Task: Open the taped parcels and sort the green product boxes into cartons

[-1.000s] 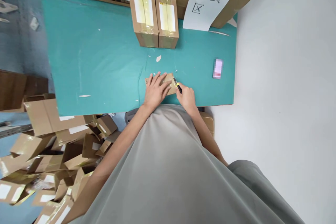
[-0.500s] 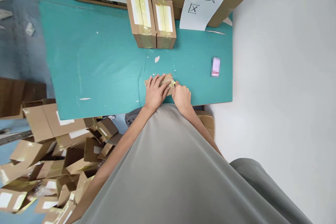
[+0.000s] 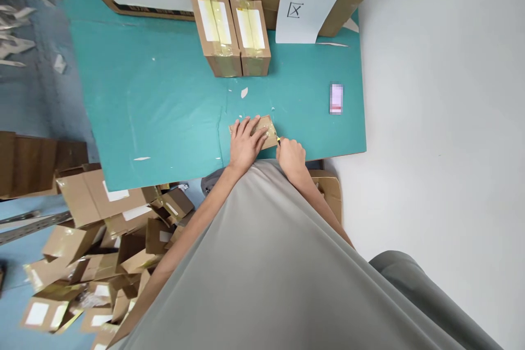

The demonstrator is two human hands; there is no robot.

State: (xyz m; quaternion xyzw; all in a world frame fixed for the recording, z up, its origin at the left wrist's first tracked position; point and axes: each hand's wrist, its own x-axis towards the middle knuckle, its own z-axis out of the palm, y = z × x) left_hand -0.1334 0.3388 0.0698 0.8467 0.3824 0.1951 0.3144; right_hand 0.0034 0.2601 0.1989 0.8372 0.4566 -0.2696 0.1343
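A small taped cardboard box (image 3: 268, 127) lies on the teal table top close to my body. My left hand (image 3: 245, 142) rests flat across its left part, fingers spread, hiding much of it. In my closed right hand (image 3: 291, 157) is a small yellow and black box cutter (image 3: 278, 140), its tip at the box's right edge. Most of the cutter is hidden inside the fist.
Two taped boxes with white labels (image 3: 213, 33) stand at the back of the teal table (image 3: 164, 93). Behind them are large cartons bearing paper signs (image 3: 305, 0). A blurred pinkish phone-like item (image 3: 336, 99) lies at right. Opened cartons (image 3: 88, 197) are piled on the floor at left.
My right hand with the cutter has drawn back slightly to the right and toward me, showing more of the cutter. The left hand stays on the box. The whole view has shifted a little.
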